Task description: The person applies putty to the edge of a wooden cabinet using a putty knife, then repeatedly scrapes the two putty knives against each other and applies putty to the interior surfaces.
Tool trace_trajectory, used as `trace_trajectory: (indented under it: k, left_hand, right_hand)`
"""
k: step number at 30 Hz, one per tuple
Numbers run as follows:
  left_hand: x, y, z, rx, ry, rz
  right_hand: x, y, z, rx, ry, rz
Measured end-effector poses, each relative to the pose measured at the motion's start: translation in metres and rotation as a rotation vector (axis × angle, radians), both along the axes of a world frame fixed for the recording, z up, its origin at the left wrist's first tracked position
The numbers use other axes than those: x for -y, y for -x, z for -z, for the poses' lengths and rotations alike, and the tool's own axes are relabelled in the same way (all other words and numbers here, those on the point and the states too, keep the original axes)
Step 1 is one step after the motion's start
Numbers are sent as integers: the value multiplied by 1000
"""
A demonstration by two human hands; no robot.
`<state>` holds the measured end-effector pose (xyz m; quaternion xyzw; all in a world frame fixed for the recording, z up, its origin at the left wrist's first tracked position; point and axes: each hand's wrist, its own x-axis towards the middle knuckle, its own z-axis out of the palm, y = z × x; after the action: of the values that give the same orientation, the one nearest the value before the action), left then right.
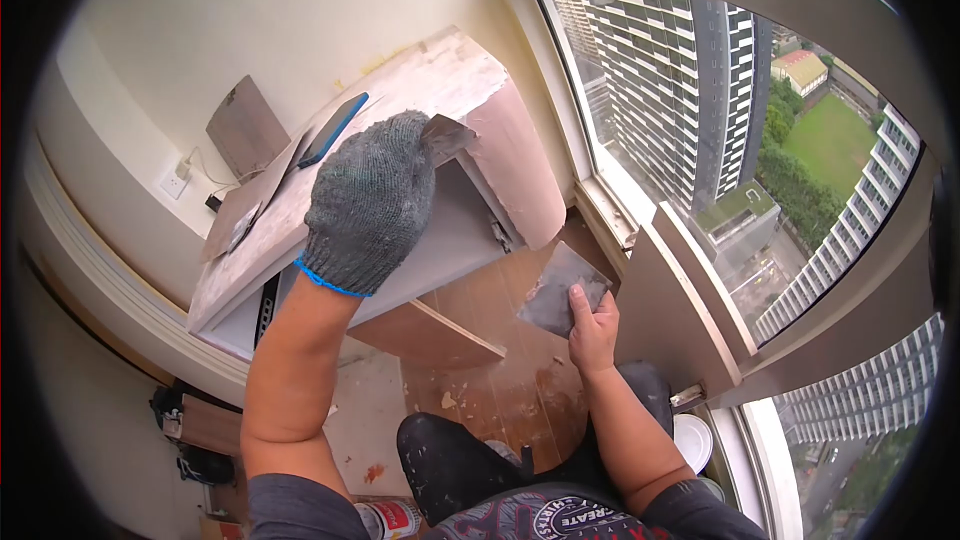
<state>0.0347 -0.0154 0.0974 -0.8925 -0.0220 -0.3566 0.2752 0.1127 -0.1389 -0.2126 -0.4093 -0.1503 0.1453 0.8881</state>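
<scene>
My gloved left hand [368, 205] grips the scraper [448, 140] over the cabinet [515, 165]; beside it, my right hand [597, 337] pinches the plate [562, 292], probably light, stiff, best held by its near edge.

Cream wall [330, 0], brown plank floor [480, 312]; daylit window [548, 50], towers [708, 90] outside.

Grip of the scraper [447, 138] was hidden in the left hand [370, 202], right hand [592, 332] fingertips partly behind the plate [562, 292], can [388, 518] and shirt [500, 518] cut off at the bottom edge.
</scene>
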Motion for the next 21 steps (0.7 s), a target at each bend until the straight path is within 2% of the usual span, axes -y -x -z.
trace_trajectory:
  k: [3, 6, 9, 12, 15, 18, 21]
  left_hand:
    - [11, -5, -10, 12, -45, -9]
    - [24, -6, -15, 28, 27, 66]
    - [23, -6, -5, -39, 73, 11]
    - [6, -8, -7, 73, 42, 29]
    - [19, 3, -4, 143, 220, 10]
    - [30, 29, 18, -53, 521, 85]
    - [36, 53, 54, -148, 701, 232]
  right_hand:
    - [2, -1, -3, 14, 1, 2]
    - [3, -2, -3, 5, -5, -5]
    - [1, -2, 0, -26, -51, -45]
    - [4, -2, -1, -54, -85, -92]
    - [8, -3, -9, -92, -152, -113]
    - [18, -3, -29, -229, -358, -256]
    - [32, -5, -56, -557, -588, -503]
